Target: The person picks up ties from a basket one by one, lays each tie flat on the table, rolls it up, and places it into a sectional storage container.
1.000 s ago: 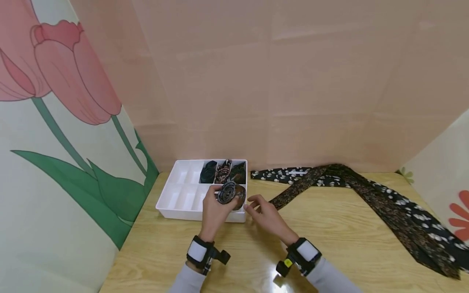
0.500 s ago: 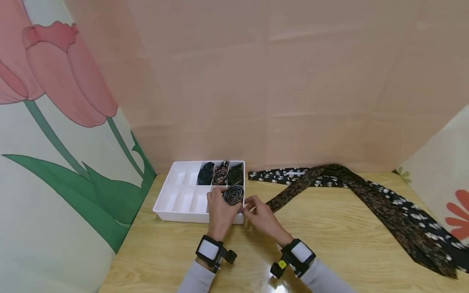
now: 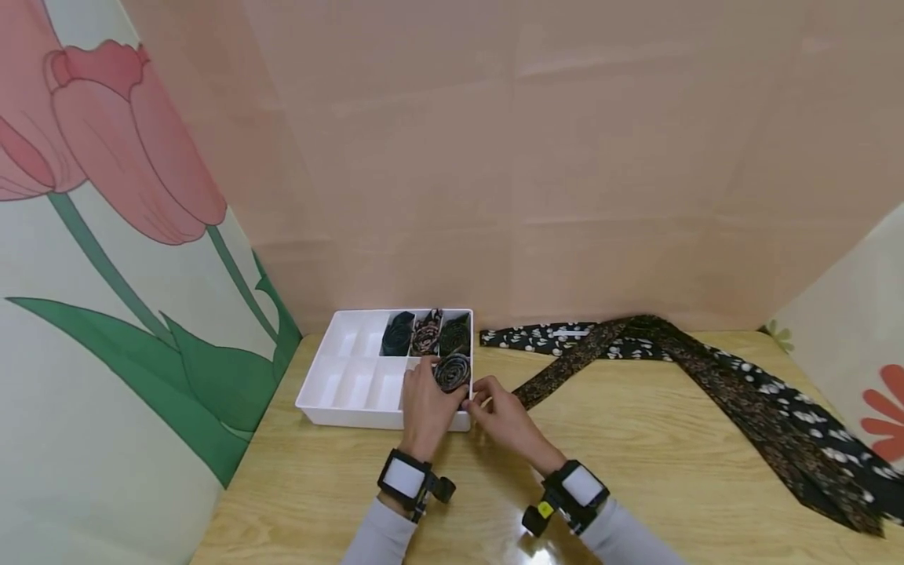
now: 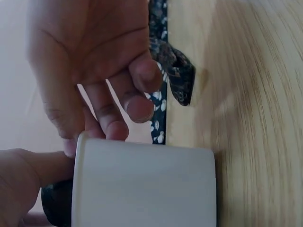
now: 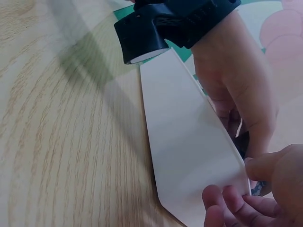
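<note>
A white divided box (image 3: 349,419) stands on the table, with compartments in two rows. In its front right compartment sits a dark rolled necktie (image 3: 452,372), coil facing up, and my left hand (image 3: 426,404) holds it with the thumb on the near side. At the box's front right corner my right hand (image 3: 504,412) pinches the rim; the right wrist view shows the thumb at the edge and fingers (image 5: 232,198) against the outer wall. The back row holds a dark green rolled tie (image 3: 399,335), a brown patterned one (image 3: 427,336) and a dark green patterned one (image 3: 455,337).
Right of the box, a long brown floral necktie (image 3: 572,365) lies bent across a black one with white flowers (image 3: 523,337), both stretching to the table's right edge. A beige backdrop (image 3: 424,196) rises behind the wooden table (image 3: 636,439).
My left hand has lowered the rolled necktie from above the box into the front right compartment. My right hand has closed in on the box's corner rim.
</note>
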The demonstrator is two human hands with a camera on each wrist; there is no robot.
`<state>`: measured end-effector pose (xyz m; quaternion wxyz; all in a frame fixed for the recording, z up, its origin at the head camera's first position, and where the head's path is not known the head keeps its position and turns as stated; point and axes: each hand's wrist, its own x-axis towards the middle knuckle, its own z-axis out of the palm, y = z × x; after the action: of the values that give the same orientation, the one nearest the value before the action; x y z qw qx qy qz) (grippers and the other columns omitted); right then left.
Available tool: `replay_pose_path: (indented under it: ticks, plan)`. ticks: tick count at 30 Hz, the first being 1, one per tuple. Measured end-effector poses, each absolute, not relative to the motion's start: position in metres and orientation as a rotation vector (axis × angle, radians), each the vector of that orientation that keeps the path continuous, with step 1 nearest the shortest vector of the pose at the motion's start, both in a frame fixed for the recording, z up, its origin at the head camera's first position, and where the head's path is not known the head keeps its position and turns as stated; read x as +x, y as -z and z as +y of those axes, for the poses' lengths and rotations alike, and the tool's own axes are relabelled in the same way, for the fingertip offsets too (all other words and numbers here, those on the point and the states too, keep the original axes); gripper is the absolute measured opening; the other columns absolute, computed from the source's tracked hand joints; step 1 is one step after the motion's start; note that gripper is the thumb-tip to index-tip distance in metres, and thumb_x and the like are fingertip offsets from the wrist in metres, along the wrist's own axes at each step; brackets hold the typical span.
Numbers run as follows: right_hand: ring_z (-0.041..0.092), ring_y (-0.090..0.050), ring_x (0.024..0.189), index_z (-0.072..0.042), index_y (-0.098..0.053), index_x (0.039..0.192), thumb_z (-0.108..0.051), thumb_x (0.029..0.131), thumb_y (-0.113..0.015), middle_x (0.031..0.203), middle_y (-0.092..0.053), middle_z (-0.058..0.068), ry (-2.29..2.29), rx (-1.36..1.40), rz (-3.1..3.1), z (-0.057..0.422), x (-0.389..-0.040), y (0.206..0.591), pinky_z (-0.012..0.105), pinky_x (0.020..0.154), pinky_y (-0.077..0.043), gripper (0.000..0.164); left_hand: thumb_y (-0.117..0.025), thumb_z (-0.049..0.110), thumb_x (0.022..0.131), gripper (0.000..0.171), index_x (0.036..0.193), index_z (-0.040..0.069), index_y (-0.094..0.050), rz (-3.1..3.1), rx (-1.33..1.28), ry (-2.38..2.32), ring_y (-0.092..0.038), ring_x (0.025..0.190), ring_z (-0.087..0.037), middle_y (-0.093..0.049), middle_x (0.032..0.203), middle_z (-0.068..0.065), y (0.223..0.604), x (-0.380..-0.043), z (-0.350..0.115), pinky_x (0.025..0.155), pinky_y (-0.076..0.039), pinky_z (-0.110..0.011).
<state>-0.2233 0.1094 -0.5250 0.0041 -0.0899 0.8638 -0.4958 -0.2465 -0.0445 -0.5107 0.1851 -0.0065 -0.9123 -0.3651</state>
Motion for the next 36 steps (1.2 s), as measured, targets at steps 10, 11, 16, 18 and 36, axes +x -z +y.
replay_pose_path:
  ticks: [10,11,16,18,36]
  plan:
    - [0.014,-0.062,0.072,-0.004,-0.058,0.126,-0.013,0.106,-0.065,0.098,-0.067,0.007,1.566,-0.262,2.669,0.109,-0.223,0.526,0.027,0.062,-0.048,0.023,-0.082,0.035,0.093,0.051,0.129,0.003,-0.069,-2.616,-0.225,0.994,-0.063,0.109,-0.034,-0.074,0.119,-0.018,0.515,-0.241,-0.057,0.089,-0.055,-0.046]
    - [0.014,-0.062,0.072,-0.004,-0.058,0.125,-0.013,0.106,-0.065,0.097,-0.066,0.007,1.565,-0.257,2.672,0.109,-0.223,0.526,0.027,0.062,-0.048,0.022,-0.080,0.034,0.094,0.049,0.129,0.002,-0.070,-2.619,-0.254,0.996,-0.061,0.113,-0.034,-0.074,0.121,-0.018,0.515,-0.240,-0.057,0.092,-0.054,-0.047]
    - [0.022,-0.066,0.073,-0.004,-0.057,0.126,-0.013,0.106,-0.065,0.097,-0.066,0.007,1.582,-0.266,2.651,0.109,-0.222,0.525,0.027,0.062,-0.048,0.024,-0.077,0.030,0.098,0.042,0.125,-0.001,-0.073,-2.665,-0.331,0.896,-0.050,0.129,-0.037,-0.066,0.135,-0.019,0.517,-0.239,-0.060,0.107,-0.047,-0.049]
    - [0.026,-0.068,0.075,-0.004,-0.057,0.127,-0.014,0.107,-0.064,0.098,-0.066,0.008,1.591,-0.278,2.631,0.109,-0.222,0.525,0.028,0.061,-0.048,0.024,-0.075,0.030,0.099,0.044,0.129,-0.003,-0.071,-2.673,-0.349,0.859,-0.048,0.137,-0.038,-0.059,0.146,-0.020,0.517,-0.239,-0.060,0.112,-0.046,-0.050]
    - [0.019,-0.066,0.084,-0.001,-0.062,0.136,-0.015,0.101,-0.072,0.117,-0.065,0.013,1.236,-0.220,2.961,0.131,-0.207,0.531,0.036,0.071,-0.057,0.039,-0.038,0.028,0.116,0.048,0.146,-0.001,-0.062,-2.830,-0.579,0.642,-0.042,0.156,-0.036,-0.049,0.162,-0.021,0.517,-0.243,-0.055,0.128,-0.034,-0.048]
